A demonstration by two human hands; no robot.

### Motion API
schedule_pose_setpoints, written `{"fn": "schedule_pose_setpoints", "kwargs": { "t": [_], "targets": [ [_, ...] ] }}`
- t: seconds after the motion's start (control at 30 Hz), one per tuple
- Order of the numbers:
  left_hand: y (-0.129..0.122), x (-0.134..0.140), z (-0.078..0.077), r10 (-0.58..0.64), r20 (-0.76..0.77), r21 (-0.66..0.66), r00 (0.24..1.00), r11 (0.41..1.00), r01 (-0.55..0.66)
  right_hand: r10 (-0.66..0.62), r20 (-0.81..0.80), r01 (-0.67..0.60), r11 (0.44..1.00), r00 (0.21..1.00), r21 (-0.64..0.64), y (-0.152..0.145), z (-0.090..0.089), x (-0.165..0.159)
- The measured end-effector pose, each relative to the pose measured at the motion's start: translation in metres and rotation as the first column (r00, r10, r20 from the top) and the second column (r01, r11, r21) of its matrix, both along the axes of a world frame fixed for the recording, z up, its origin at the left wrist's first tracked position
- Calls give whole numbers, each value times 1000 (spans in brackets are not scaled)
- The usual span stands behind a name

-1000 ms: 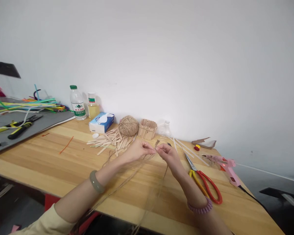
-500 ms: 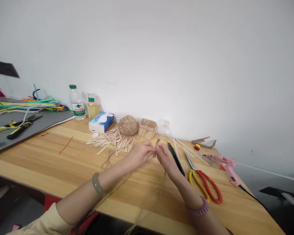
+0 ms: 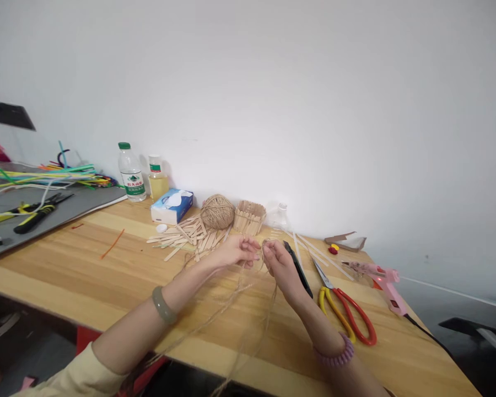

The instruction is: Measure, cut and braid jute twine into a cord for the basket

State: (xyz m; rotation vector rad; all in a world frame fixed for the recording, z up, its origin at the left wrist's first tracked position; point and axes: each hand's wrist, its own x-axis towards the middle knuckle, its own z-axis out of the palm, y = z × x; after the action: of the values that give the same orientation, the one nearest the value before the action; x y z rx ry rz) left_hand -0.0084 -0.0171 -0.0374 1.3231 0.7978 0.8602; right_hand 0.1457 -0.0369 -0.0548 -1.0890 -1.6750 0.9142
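Observation:
My right hand [image 3: 281,266] is closed, pinching a small looped bundle of jute twine [image 3: 265,246] between thumb and fingers. My left hand [image 3: 236,252] is just to its left, thumb and fingers apart. A twine strand passes below the left fingers; whether it touches them I cannot tell. Long loose strands [image 3: 231,300] run down from the hands past the front table edge. Behind the hands stand the ball of twine [image 3: 217,212] and a small basket made of wooden sticks [image 3: 249,218]. A pile of craft sticks [image 3: 186,234] lies left of my left hand.
Right of my right hand lie a black utility knife [image 3: 298,270], scissors [image 3: 343,303], clear glue sticks [image 3: 324,255] and a pink glue gun [image 3: 382,275]. A tissue pack [image 3: 171,207] and a water bottle [image 3: 131,173] stand back left. Pliers [image 3: 39,215] rest on a grey mat.
My left hand has come away from the right hand and its fingers have opened. A twine strand has swung into view below it. The right hand keeps its hold.

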Motion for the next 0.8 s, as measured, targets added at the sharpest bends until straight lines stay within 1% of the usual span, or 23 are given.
{"fn": "schedule_pose_setpoints", "kwargs": {
  "t": [0.07,0.1,0.17,0.27,0.37,0.43,0.5,0.57,0.67,0.73,0.8],
  "targets": [
    [-3,-3,3,-31,-14,-27,999,999,31,22,-20,-22,1000,1000,-21,-1,1,0],
    [-4,-4,4,-31,-31,-20,999,999,31,35,-29,-35,999,999,-31,-1,2,0],
    [-5,-6,4,-6,-85,35,996,999,9,60,-47,-63,997,997,-55,-2,3,0],
    [-3,-7,0,36,-163,130,986,991,-15,73,-85,-82,990,994,-111,-2,6,0],
    [0,-7,-4,64,-168,158,984,987,-37,55,-138,-82,978,989,-194,-3,10,1],
    [0,-6,-5,80,-139,157,987,986,-58,63,-173,-108,959,983,-263,-4,12,1],
    [1,-5,-5,67,-94,157,993,986,-52,94,-205,-160,930,974,-331,-6,14,1],
    [1,-4,-4,29,-72,179,997,984,-16,137,-230,-219,899,964,-381,-9,16,2],
    [2,-3,-2,-13,-104,205,995,978,34,190,-243,-278,868,951,-410,-10,16,1],
    [2,-3,-1,25,-125,180,992,984,-2,199,-233,-281,870,952,-406,-9,15,1],
    [0,-3,1,100,-125,137,987,987,-83,192,-203,-258,886,960,-385,-8,14,1]
  ]
}}
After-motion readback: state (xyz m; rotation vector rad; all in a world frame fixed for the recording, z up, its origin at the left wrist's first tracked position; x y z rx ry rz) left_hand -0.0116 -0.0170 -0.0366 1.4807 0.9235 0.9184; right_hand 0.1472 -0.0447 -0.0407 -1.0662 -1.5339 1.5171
